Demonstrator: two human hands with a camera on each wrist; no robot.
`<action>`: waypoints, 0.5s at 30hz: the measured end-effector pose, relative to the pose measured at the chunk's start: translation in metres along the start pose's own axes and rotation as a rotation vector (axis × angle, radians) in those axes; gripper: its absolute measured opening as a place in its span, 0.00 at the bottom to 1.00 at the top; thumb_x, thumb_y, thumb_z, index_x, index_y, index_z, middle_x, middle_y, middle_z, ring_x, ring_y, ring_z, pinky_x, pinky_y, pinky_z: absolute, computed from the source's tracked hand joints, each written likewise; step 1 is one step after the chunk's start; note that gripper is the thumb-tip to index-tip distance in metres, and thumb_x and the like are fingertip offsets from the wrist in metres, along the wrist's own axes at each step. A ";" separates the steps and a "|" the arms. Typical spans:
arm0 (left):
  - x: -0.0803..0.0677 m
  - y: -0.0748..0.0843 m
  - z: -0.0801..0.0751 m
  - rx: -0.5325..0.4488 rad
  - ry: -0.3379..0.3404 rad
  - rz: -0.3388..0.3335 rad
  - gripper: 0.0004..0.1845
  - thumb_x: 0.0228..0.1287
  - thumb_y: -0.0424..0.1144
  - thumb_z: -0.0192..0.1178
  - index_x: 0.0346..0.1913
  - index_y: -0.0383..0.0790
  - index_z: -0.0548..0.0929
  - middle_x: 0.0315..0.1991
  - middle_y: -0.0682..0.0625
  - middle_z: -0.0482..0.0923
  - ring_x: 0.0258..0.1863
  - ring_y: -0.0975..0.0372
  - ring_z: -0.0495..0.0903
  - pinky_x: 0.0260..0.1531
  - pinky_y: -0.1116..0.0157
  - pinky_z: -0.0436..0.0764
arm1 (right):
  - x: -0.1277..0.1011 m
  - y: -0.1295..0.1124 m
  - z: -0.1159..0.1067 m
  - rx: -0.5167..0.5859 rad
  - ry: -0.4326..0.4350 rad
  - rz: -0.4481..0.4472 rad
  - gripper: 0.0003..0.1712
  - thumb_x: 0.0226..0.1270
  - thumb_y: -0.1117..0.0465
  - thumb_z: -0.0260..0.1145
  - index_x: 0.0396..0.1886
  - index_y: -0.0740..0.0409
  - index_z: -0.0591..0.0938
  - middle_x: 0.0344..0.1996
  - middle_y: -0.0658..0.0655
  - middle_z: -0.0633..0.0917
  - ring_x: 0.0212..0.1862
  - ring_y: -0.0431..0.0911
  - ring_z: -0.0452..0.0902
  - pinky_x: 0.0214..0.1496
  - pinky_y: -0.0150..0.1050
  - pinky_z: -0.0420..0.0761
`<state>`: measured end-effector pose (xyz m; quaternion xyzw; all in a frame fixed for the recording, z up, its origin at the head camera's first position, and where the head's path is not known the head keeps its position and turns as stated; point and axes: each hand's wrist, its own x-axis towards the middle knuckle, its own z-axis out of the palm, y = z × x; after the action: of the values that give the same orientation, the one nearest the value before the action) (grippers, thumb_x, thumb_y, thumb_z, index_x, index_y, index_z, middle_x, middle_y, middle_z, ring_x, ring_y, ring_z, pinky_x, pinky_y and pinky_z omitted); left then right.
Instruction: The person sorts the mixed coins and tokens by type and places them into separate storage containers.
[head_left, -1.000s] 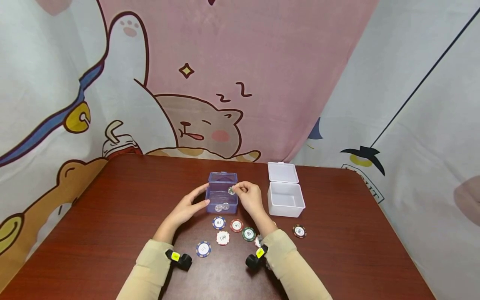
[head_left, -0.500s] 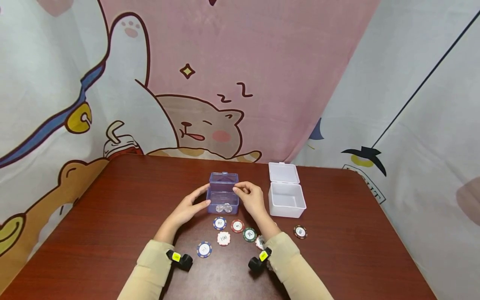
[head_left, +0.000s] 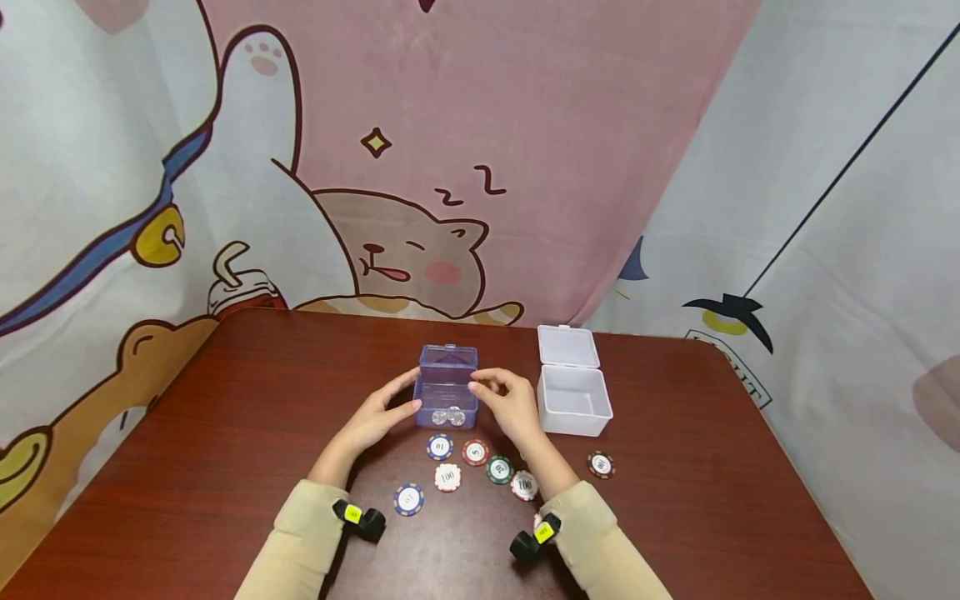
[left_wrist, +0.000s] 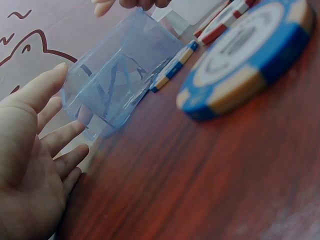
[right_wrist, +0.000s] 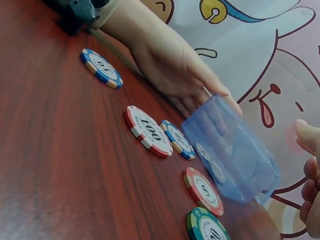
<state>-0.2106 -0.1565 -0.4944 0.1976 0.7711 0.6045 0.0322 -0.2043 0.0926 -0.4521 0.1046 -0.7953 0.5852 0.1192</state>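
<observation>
Where skin meets plastic: I see the left hand (head_left: 377, 414), fingers straight and spread, touching the left side of a translucent blue-violet rectangular plastic box (right_wrist: 240, 145) that stands open.
Right hand (head_left: 512, 406): loosely bent just beside the box's right side, thumb and forefinger parted, gripping nothing I can see.
Clear round discs (head_left: 456, 416): inside, by the front wall.
Flat round chips (head_left: 447, 477): two-tone edges, strewn nearer me.
Opaque white plastic box (head_left: 574, 423): open, to the right.
Tabletop (head_left: 262, 400): smooth, red-brown wood grain.
</observation>
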 end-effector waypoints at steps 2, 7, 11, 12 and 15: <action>-0.001 0.001 0.000 0.000 -0.001 0.000 0.33 0.66 0.40 0.61 0.71 0.38 0.63 0.68 0.40 0.63 0.69 0.49 0.57 0.65 0.46 0.50 | -0.004 -0.001 -0.002 0.020 -0.004 -0.020 0.10 0.56 0.62 0.73 0.38 0.61 0.87 0.20 0.51 0.70 0.25 0.41 0.63 0.27 0.31 0.64; -0.005 0.022 0.000 0.004 -0.015 -0.008 0.32 0.66 0.36 0.60 0.71 0.32 0.62 0.68 0.35 0.62 0.69 0.46 0.56 0.65 0.44 0.51 | -0.017 -0.022 -0.012 0.053 -0.035 -0.025 0.09 0.57 0.68 0.71 0.38 0.67 0.86 0.21 0.54 0.70 0.26 0.42 0.63 0.27 0.31 0.63; -0.009 0.039 -0.001 0.000 -0.028 -0.016 0.32 0.66 0.32 0.59 0.70 0.28 0.61 0.67 0.33 0.61 0.68 0.44 0.56 0.64 0.43 0.51 | -0.027 -0.040 -0.020 0.038 -0.037 -0.030 0.08 0.58 0.70 0.70 0.38 0.69 0.85 0.21 0.54 0.70 0.26 0.42 0.63 0.29 0.31 0.64; -0.009 0.039 -0.001 -0.003 -0.028 -0.020 0.32 0.66 0.32 0.59 0.70 0.29 0.61 0.67 0.33 0.61 0.69 0.45 0.56 0.65 0.44 0.51 | -0.028 -0.041 -0.022 0.031 -0.033 -0.033 0.08 0.57 0.70 0.70 0.38 0.69 0.85 0.21 0.54 0.71 0.26 0.42 0.63 0.29 0.32 0.64; -0.008 0.039 -0.001 -0.004 -0.030 -0.017 0.32 0.66 0.32 0.59 0.70 0.28 0.61 0.67 0.33 0.61 0.69 0.45 0.56 0.65 0.44 0.51 | -0.033 -0.043 -0.026 0.007 -0.025 -0.041 0.09 0.57 0.70 0.70 0.37 0.70 0.85 0.21 0.54 0.71 0.26 0.42 0.64 0.29 0.32 0.65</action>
<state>-0.1928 -0.1525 -0.4587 0.1999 0.7710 0.6026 0.0494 -0.1581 0.1058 -0.4159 0.1286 -0.7922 0.5841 0.1209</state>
